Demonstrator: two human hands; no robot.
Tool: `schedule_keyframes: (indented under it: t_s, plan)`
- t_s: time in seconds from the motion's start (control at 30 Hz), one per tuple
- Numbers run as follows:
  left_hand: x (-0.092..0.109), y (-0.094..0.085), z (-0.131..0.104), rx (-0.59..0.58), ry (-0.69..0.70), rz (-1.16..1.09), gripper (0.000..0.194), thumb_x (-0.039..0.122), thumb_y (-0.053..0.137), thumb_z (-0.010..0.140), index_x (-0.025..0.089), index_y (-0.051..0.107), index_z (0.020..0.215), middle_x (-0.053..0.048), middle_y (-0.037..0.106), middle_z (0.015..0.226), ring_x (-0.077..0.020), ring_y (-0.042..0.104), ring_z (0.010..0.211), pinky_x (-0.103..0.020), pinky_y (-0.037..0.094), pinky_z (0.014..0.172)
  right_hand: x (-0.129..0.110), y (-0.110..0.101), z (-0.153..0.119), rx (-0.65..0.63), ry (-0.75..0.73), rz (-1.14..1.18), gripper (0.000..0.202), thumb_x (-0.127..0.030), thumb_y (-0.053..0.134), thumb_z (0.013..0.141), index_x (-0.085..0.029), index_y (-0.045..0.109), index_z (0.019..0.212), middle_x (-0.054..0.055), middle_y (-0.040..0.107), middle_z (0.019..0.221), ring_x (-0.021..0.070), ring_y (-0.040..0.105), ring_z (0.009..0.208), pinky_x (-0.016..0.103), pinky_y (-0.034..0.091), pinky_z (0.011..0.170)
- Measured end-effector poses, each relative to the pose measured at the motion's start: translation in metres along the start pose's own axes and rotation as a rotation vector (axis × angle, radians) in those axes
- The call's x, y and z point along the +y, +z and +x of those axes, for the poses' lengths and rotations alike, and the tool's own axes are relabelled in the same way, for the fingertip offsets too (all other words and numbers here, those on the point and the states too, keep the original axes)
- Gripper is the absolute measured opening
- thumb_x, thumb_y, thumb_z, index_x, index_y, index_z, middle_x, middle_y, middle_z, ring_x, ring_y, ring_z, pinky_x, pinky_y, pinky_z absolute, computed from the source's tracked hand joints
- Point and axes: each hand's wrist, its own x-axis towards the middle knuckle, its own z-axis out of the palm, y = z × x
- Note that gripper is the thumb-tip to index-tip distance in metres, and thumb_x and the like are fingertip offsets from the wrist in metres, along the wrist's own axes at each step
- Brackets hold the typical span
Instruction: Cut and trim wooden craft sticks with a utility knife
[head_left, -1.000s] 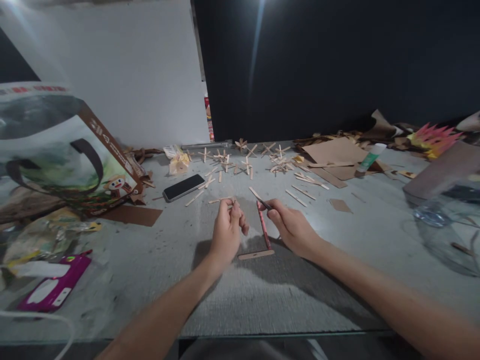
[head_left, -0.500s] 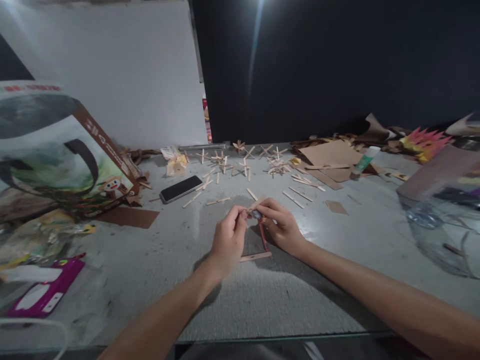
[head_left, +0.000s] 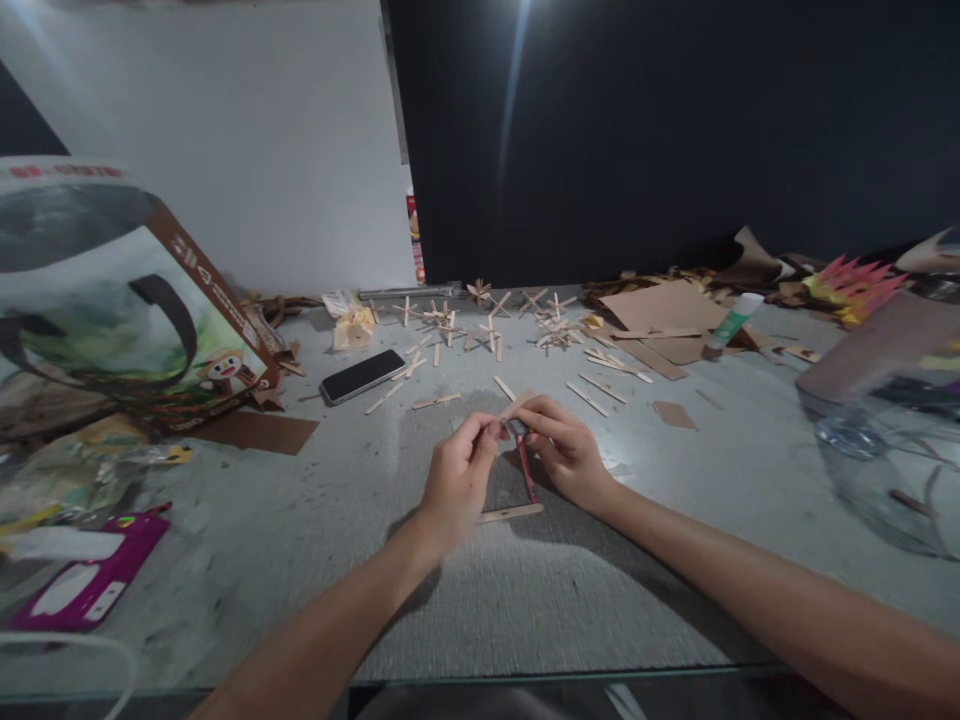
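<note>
My left hand (head_left: 461, 470) pinches the near-left end of a wooden craft stick (head_left: 516, 404) above the middle of the table. On its right, my right hand (head_left: 566, 450) has its fingers pressed together at the same stick, with a small grey-blue item (head_left: 517, 427) beneath them, too small to name. Below the fingers, a thin red strip (head_left: 527, 472) slants down to another wooden stick (head_left: 511, 514), which lies flat on the table near my left wrist.
Loose sticks (head_left: 587, 399) and crossed stick pieces (head_left: 491, 335) lie farther back. A phone (head_left: 363, 377) and a large bag (head_left: 142, 320) are at left. Cardboard (head_left: 660, 306), a glue tube (head_left: 736, 318) and a clear plastic item (head_left: 851, 438) are at right.
Both hands remain nearly in place, with a slight shift of the fingers around the stick. The view has moved very slightly.
</note>
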Motion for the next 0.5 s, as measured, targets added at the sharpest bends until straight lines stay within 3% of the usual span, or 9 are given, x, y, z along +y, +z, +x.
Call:
schedule_keyframes:
  t_s: [0.5]
  plan:
    - [-0.001, -0.0006, 0.0, -0.011, 0.002, -0.006, 0.041, 0.06, 0.054, 0.098, 0.021, 0.061, 0.089, 0.003, 0.044, 0.066, -0.0132, 0.037, 0.06, -0.027, 0.029, 0.058, -0.0005, -0.0011, 0.0007, 0.001, -0.018, 0.02, 0.031, -0.041, 0.049, 0.106, -0.025, 0.073, 0.118, 0.01, 0.065, 0.102, 0.0232, 0.065, 0.093, 0.039, 0.054, 0.081]
